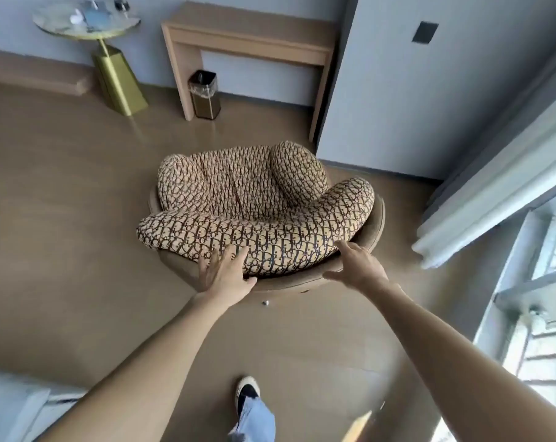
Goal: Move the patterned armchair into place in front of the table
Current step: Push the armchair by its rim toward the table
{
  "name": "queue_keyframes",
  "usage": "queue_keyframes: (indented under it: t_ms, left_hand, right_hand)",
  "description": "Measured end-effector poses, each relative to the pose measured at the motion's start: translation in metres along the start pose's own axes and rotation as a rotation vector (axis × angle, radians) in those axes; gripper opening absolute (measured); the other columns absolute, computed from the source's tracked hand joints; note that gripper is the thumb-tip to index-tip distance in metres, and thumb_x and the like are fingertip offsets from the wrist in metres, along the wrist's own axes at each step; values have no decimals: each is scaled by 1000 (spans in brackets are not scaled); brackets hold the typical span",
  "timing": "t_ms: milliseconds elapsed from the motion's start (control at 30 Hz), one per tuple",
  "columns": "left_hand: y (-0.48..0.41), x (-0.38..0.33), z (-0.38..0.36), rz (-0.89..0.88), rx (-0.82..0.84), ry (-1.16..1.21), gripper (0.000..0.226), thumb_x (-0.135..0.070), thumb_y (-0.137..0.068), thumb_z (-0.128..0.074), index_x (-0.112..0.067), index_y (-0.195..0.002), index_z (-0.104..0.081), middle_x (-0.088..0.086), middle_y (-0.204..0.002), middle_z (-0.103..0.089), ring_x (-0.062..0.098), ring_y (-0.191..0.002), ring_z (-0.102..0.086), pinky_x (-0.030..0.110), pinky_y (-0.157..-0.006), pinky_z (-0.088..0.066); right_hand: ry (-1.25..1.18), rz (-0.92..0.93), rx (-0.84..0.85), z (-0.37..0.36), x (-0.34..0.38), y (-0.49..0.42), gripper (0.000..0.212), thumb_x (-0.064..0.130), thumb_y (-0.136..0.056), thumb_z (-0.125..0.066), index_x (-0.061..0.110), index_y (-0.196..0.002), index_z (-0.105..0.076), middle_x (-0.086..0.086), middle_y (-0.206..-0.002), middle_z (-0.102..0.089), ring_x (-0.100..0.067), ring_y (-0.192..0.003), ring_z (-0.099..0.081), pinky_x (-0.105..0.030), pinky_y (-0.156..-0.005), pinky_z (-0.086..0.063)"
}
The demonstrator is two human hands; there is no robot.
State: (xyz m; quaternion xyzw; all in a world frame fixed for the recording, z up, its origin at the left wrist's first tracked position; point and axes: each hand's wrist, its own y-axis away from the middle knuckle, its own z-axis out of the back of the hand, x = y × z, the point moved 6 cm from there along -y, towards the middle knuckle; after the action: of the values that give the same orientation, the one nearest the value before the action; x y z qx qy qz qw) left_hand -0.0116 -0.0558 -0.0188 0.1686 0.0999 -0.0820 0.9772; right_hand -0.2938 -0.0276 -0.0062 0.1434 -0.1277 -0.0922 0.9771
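Observation:
The patterned armchair stands mid-floor, its brown-and-cream cushions facing away from me toward a light wooden table against the far wall. My left hand lies flat with spread fingers on the chair's back cushion and tan shell rim. My right hand rests open on the rim at the back right, fingers touching the cushion's edge. A stretch of bare floor separates the chair from the table.
A small metal bin stands under the table's left side. A round side table with a gold base is at the far left. A grey wall corner and a curtain flank the right. My foot is below.

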Motion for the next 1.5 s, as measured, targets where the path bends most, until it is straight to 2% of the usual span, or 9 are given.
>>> queue_keyframes:
  t_ms: [200,300,433,600,767,900,1000,1167,1500]
  left_hand:
    - [-29,-11,-40,-10,51,-44,82,-56,-92,-58,-34,-160,-17,3,-166,-27,30,-152,-24,59,-123,-14]
    - [-34,-19,-52,-31,46,-92,74,-61,-91,-56,-24,-152,-35,9,-162,-32,31,-146,-34,54,-122,-20]
    - [-43,-28,-72,-86,-11,-174,63,-68,-92,-45,-18,-129,-55,10,-138,-54,30,-125,-51,45,-111,-35]
    - [-53,-30,-116,-35,72,-228,66,-71,-96,-23,-25,-128,-58,7,-127,-65,29,-121,-54,46,-114,-28]
    - [-66,-36,-119,-163,-69,-328,77,-77,-92,-13,-25,-122,-63,6,-111,-71,30,-106,-64,45,-94,-43]
    - [-70,-41,-125,-205,-196,-344,69,-71,-91,-29,-17,-99,-71,9,-85,-73,32,-82,-69,43,-76,-53]
    - [-81,-39,-127,-231,-249,-328,62,-68,-85,-39,-15,-87,-70,8,-73,-68,32,-69,-66,39,-65,-52]
    - [-92,-58,-123,-281,-301,-289,60,-68,-82,-42,-14,-83,-69,7,-69,-63,30,-62,-62,36,-60,-50]
    - [-137,-80,-108,-301,-343,-275,57,-66,-84,-48,-13,-81,-67,6,-68,-62,30,-59,-61,34,-57,-48]
  right_hand:
    - [-7,-14,95,-45,-20,-28,84,58,-79,-78,18,-145,-44,-8,-138,-60,-32,-130,-54,-43,-103,-46]
    - [-9,36,130,-59,-32,-37,78,61,-82,-72,17,-143,-51,-7,-143,-60,-29,-134,-53,-41,-112,-40]
    - [21,185,118,-75,-40,-55,67,67,-96,-43,18,-138,-59,-6,-143,-61,-25,-137,-50,-44,-121,-27]
    - [67,307,70,-88,-47,-84,50,58,-102,-35,19,-119,-61,-7,-120,-63,-30,-116,-54,-43,-100,-42]
    - [235,385,-70,-95,-46,-107,38,49,-103,-37,16,-101,-57,-6,-103,-63,-30,-101,-58,-43,-88,-44]
    - [210,393,-230,-100,-51,-115,22,36,-92,-43,19,-84,-54,-3,-83,-63,-28,-81,-59,-41,-72,-44]
    - [179,437,-272,-102,-57,-128,16,33,-85,-48,19,-79,-51,-1,-75,-58,-27,-72,-55,-38,-64,-42]
    - [182,506,-279,-93,-68,-146,16,34,-83,-49,19,-77,-47,0,-72,-55,-27,-68,-54,-36,-59,-40]
    - [197,483,-232,-66,-76,-203,16,32,-82,-50,18,-73,-50,-1,-70,-59,-29,-70,-58,-36,-61,-41]
